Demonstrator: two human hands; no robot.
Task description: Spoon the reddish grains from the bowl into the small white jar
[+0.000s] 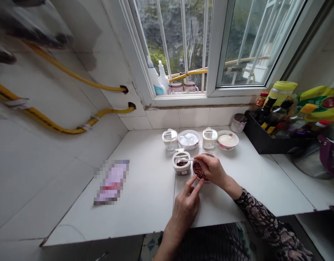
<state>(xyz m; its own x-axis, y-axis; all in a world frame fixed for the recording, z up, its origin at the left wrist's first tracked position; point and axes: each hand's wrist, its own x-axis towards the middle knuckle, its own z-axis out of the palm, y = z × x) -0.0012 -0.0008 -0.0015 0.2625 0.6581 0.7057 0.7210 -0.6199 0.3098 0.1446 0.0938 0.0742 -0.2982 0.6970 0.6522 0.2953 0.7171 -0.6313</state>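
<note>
A small white spoon is pinched in my right hand, its bowl over the open mouth of a clear jar with a white rim. Dark red peppercorns lie inside that jar. Just right of it stands a bowl of dark red peppercorns, partly hidden under my right hand. My left hand has its fingers apart, with fingertips against the near edge of the bowl; it holds nothing.
Behind stand two lidded jars, a bowl of white grains and a bowl of pale powder. A black box of bottles and a pot are at right. A blurred purple packet lies left.
</note>
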